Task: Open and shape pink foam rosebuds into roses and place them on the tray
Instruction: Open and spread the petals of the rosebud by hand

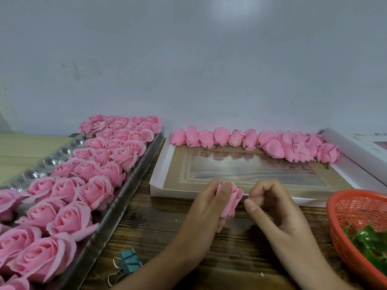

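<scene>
My left hand (206,208) grips a pink foam rosebud (231,200) over the wooden table, thumb across its front. Just right of the bud is my right hand (270,203), fingers curled, its fingertips by the bud's outer petal; whether they pinch it I cannot tell. A row of closed pink rosebuds (251,141) lies along the far edge of a shallow white box (156,188). On the left, a long silver tray (129,185) holds several rows of opened pink roses (94,174).
A red mesh basket (335,216) with green leaves (370,243) stands at the right. A teal binder clip (128,263) lies on the table near the tray's front. A grey wall rises behind; a white box lid (356,147) leans at the far right.
</scene>
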